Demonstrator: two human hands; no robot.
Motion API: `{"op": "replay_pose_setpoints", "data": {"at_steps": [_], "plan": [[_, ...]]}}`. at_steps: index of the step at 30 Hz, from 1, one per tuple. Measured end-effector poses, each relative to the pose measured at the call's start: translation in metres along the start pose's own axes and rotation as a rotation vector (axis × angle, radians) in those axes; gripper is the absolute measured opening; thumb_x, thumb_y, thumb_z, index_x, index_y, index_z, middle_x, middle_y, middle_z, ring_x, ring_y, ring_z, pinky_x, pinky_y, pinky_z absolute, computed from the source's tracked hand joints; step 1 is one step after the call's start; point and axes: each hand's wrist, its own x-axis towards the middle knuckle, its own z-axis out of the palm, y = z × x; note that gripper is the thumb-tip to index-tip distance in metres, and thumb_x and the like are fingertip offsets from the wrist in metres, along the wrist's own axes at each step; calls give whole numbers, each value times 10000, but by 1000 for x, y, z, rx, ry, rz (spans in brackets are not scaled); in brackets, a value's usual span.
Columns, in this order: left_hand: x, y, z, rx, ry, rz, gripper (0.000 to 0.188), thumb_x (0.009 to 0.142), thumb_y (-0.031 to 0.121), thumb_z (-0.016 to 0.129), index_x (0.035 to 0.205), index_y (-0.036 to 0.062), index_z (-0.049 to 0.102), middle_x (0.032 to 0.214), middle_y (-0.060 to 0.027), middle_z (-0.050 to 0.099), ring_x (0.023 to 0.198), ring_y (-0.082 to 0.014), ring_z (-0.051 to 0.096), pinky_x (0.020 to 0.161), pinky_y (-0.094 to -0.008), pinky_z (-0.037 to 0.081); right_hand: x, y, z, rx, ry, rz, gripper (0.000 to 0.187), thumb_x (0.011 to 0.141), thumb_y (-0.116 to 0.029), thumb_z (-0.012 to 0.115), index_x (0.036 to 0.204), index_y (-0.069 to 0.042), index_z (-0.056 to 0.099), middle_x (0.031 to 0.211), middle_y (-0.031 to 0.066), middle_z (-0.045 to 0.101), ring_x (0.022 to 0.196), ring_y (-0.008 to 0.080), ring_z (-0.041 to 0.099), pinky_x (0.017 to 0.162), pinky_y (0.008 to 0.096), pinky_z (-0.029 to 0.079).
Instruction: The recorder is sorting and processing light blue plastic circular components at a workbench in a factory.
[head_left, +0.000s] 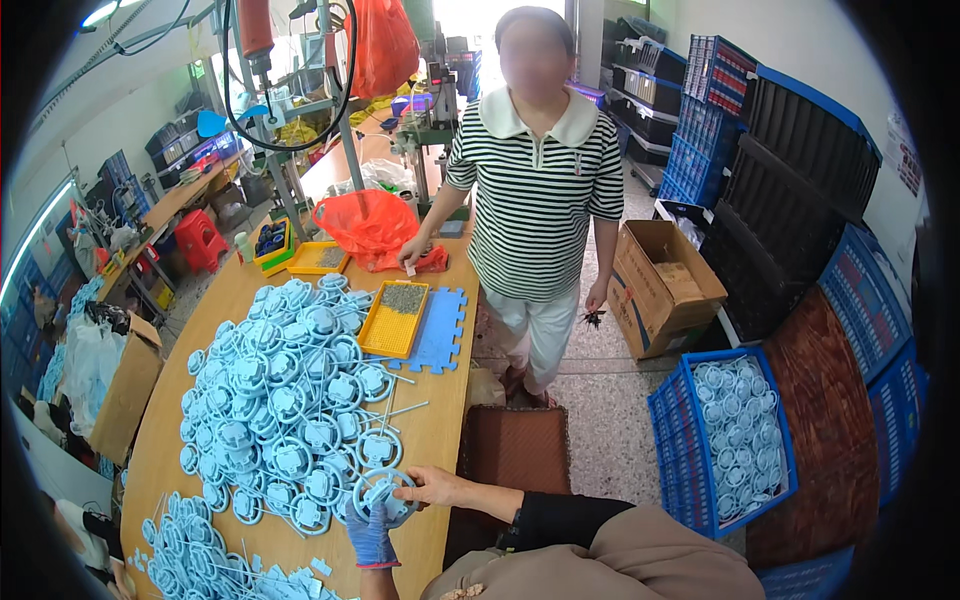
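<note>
Near the table's front edge I hold a light-blue ring-shaped plastic part (399, 509) with a raised centre. My left hand (372, 540), in a blue glove, grips its lower left side. From the right, my bare right hand (437, 487) has its fingers closed on the ring's rim. A large heap of similar light-blue ring parts (255, 385) lies just beyond and to the left, some with thin rods sticking out. Closer to me on the left is a second pile of light-blue parts (190, 550), with small loose pieces beside it.
A yellow tray (394, 320) of small metal pieces rests on a blue foam mat (440, 335). Across the table's corner stands a person in a striped shirt (545, 190), one hand near a red plastic bag (370, 225). To the right are a blue crate (690, 440) of ring parts and a cardboard box (640, 300).
</note>
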Motion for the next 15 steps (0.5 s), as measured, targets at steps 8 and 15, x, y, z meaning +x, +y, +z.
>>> {"op": "replay_pose_setpoints", "data": {"at_steps": [8,15], "plan": [[-6,15,23,136,-32,148,700,690,82,767,1281,49,393,1166,-93,524,1029,-218,559,880,-351,480,8,11,-9,46,-13,61,458,853,-472,625,954,-31,557,771,41,595,701,113,585,619,252,489],[8,1,2,11,-40,45,652,687,70,757,1252,44,431,1140,-94,534,1027,-214,558,858,-344,489,12,10,-5,41,-38,88,449,858,-466,623,959,-33,563,788,31,602,704,109,582,619,247,485]]}}
